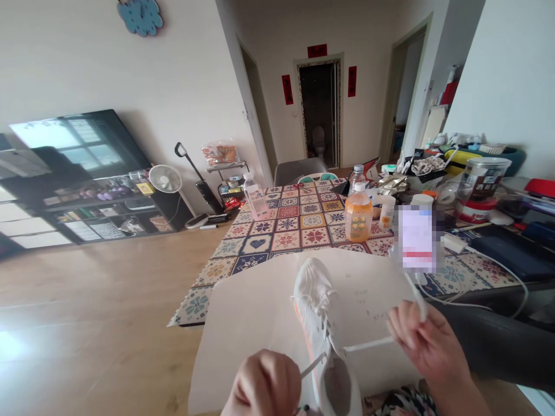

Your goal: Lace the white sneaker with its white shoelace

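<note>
The only view comes from a camera worn on the person's head, above and behind the hands. It faces forward and tilts down, taking in a wide, slightly bowed field. Nearest, along the bottom of the frame, are the left hand and right hand, with the shoe and its lace close below the lens. Beyond them, the view runs over the patterned table and across the room to a far doorway near the top.

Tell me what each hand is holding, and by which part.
The left hand pinches a white shoelace near its end; the right hand grips the other strand short of its tip.
</note>
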Demonstrator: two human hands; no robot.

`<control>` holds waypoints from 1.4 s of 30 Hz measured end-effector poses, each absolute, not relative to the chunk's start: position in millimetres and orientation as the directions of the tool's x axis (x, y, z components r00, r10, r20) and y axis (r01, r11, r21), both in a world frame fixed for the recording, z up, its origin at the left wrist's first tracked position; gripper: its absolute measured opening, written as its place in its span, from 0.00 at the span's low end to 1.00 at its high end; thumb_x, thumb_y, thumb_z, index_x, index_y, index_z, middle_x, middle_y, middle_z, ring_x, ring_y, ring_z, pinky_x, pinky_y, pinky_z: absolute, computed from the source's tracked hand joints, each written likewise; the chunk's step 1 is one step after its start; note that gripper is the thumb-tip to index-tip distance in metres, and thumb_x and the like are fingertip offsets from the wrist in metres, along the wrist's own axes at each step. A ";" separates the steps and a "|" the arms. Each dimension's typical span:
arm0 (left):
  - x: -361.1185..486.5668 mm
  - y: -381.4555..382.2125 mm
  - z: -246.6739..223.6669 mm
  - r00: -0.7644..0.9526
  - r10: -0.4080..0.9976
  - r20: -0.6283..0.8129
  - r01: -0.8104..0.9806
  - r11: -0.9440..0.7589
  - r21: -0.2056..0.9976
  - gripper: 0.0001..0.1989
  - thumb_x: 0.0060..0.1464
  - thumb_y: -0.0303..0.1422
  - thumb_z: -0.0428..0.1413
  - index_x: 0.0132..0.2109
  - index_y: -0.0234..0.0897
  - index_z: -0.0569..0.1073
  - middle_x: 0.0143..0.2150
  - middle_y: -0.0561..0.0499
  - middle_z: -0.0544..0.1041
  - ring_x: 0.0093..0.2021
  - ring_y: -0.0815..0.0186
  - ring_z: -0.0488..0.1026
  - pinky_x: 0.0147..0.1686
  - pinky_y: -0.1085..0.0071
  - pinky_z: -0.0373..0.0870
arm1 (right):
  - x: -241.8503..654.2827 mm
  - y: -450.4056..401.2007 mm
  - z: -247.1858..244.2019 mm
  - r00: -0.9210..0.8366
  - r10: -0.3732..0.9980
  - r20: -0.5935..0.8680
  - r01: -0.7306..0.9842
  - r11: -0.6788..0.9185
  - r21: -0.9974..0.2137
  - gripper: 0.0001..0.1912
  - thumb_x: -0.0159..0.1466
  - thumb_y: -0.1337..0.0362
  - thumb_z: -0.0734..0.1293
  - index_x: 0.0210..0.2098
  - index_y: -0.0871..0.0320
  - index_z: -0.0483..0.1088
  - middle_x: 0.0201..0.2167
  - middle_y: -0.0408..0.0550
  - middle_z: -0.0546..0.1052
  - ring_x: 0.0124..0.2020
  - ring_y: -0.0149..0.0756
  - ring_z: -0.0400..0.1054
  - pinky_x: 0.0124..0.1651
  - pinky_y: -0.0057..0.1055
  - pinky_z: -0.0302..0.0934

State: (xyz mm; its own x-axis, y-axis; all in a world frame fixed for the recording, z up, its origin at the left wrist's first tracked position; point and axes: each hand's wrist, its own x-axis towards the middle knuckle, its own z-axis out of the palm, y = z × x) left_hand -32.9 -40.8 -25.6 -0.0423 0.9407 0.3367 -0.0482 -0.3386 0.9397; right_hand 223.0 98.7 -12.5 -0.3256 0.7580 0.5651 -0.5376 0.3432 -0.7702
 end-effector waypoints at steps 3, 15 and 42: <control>-7.1 -35.5 -12.9 0.110 0.963 0.245 -0.072 -0.238 0.969 0.15 0.50 0.46 0.69 0.23 0.43 0.83 0.21 0.51 0.74 0.21 0.70 0.70 0.24 0.72 0.65 | 212.9 88.3 -9.6 -0.389 0.669 0.633 -0.334 0.538 -0.774 0.11 0.70 0.55 0.69 0.33 0.51 0.75 0.20 0.41 0.74 0.20 0.33 0.66 0.23 0.28 0.58; 11.5 -20.7 -8.0 -0.092 0.935 0.343 0.104 -0.333 0.937 0.15 0.53 0.42 0.68 0.28 0.36 0.80 0.25 0.51 0.76 0.27 0.69 0.71 0.30 0.75 0.64 | 194.4 60.6 5.9 -0.655 0.231 0.719 -0.081 0.925 -0.371 0.15 0.77 0.56 0.56 0.43 0.55 0.71 0.29 0.49 0.80 0.27 0.37 0.74 0.32 0.28 0.67; 16.7 -20.3 -3.3 -0.107 0.867 0.487 0.203 -0.461 0.864 0.15 0.57 0.44 0.65 0.29 0.38 0.82 0.23 0.48 0.81 0.24 0.67 0.75 0.26 0.75 0.68 | 189.5 62.7 -3.0 -0.558 0.147 0.817 -0.030 0.980 -0.197 0.04 0.73 0.66 0.61 0.44 0.53 0.66 0.30 0.45 0.81 0.28 0.36 0.73 0.35 0.31 0.69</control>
State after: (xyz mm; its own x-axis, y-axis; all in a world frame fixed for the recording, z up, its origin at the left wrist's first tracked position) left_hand 16.7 -20.3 -3.3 -0.1070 0.8666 0.4874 0.2027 -0.4609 0.8640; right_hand 189.5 62.7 -3.0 -0.5576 0.1471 0.8170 -0.0300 0.9800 -0.1969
